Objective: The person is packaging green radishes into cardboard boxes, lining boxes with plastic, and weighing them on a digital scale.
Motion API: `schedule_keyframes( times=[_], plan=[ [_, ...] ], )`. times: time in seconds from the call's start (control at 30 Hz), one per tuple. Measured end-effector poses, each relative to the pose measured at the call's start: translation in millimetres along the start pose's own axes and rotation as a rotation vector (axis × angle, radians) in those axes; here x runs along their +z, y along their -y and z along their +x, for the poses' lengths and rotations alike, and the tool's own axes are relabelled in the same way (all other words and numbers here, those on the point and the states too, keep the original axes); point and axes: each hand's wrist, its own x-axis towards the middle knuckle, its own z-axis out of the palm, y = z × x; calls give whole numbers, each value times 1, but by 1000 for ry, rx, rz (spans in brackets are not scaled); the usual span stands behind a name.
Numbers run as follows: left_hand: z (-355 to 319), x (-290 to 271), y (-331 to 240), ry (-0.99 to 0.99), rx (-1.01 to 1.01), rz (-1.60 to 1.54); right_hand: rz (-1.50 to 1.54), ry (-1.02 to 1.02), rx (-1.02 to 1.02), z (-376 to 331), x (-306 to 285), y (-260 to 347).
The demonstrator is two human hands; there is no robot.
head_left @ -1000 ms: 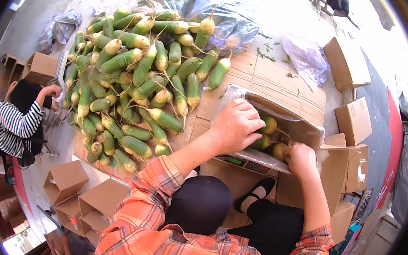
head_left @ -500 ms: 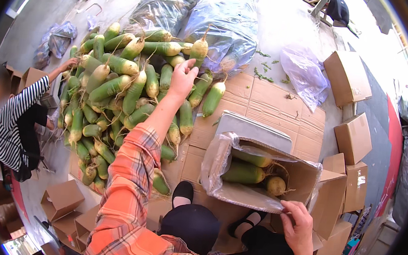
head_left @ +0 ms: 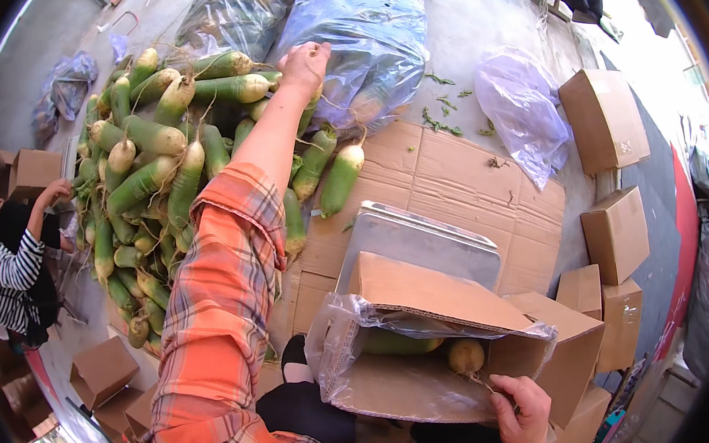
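A large heap of green radishes (head_left: 149, 134) with pale root ends lies at my left. My left hand (head_left: 304, 66) reaches over its far right end, beside a bag, with the fingers curled in. Whatever they hold is hidden; part of a radish shows behind the wrist. Before me an open carton (head_left: 433, 392) with a clear plastic liner (head_left: 330, 344) lies tilted, its mouth facing me. Inside are a green radish (head_left: 399, 343) and another radish's pale end (head_left: 466, 357). At the carton's near right edge, my right hand (head_left: 525, 414) pinches the rim.
Full plastic bags (head_left: 356, 42) stand beyond the heap. A grey lid-like tray (head_left: 424, 242) lies behind the carton on flattened cardboard (head_left: 458, 175). Several cartons (head_left: 617, 234) line the right side. A person in a striped top (head_left: 2, 273) reaches to the heap from the left.
My left hand has moved farther over the heap, toward the bags, and its fingers have closed. The carton has tipped toward me, its far flap now showing, with my right hand still at its edge.
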Motion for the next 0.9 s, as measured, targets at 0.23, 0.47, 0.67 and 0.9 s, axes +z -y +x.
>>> schedule_keyframes(
  times=[0.23, 0.47, 0.67, 0.9],
  plan=[
    [-111, -20, -9, 21, 97, -509, 6, 13, -18, -6, -5, -2],
    [-187, -102, 0, -121, 8, -773, 119, -62, -79, -27, 0, 3],
    [-260, -180, -122, 75, 387, -1130, 190, -134, -182, -59, 3, 10],
    [-362, -247, -217, 283, 481, -1299, 199, -226, -350, -78, -4, 39]
  ],
)
